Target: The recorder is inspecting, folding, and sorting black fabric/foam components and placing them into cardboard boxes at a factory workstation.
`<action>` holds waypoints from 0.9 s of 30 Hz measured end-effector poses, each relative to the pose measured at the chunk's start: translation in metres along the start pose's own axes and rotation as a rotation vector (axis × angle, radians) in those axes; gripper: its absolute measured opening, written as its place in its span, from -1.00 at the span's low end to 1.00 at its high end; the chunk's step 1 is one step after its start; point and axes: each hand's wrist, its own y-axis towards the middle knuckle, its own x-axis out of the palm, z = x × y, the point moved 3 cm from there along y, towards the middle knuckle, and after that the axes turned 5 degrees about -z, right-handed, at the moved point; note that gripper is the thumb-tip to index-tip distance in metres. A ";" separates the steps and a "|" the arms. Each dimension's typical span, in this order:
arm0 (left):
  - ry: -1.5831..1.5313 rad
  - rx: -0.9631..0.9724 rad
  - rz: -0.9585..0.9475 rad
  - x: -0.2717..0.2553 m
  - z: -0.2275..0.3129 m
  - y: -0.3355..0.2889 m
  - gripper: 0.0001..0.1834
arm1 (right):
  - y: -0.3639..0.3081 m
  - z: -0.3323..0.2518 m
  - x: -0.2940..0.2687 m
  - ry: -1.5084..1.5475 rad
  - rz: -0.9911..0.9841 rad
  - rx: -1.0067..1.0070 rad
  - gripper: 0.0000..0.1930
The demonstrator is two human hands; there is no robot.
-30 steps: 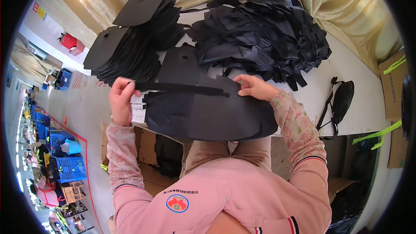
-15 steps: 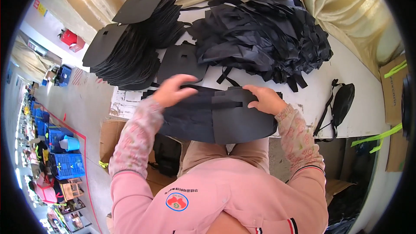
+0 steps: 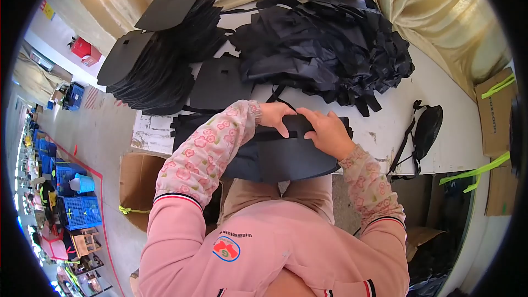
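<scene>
A stiff black panel [image 3: 294,159] with a small slot and a rounded near edge lies in front of me, at the table's near edge. Soft black fabric [image 3: 242,164] shows to its left, partly covered by my left sleeve. My left hand [image 3: 274,116] reaches across to the panel's far edge, its thumb coming down by the slot. Close beside it, my right hand [image 3: 330,135] pinches the same edge, thumb over the panel's face. The fingers under the edge are partly hidden.
Stacked black slotted panels [image 3: 146,71] stand at the far left, with a single panel [image 3: 220,82] next to them. A heap of black fabric pieces [image 3: 324,44] covers the back middle. A small black pouch with a strap [image 3: 429,132] lies right. A cardboard box [image 3: 140,187] stands below left.
My left hand has moved right, from the fabric's left part to the panel's far edge beside my right hand. My right hand has closed on that edge.
</scene>
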 end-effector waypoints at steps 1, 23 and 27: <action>0.013 -0.013 0.012 0.000 0.002 0.000 -0.43 | -0.001 -0.001 0.001 0.002 -0.003 -0.002 -0.29; 0.808 0.345 0.572 0.053 0.021 -0.017 -0.29 | 0.006 0.047 0.023 -0.056 0.237 0.147 -0.55; 0.899 0.122 0.305 0.116 -0.012 -0.015 0.02 | 0.018 0.081 0.003 -0.141 0.398 0.182 -0.67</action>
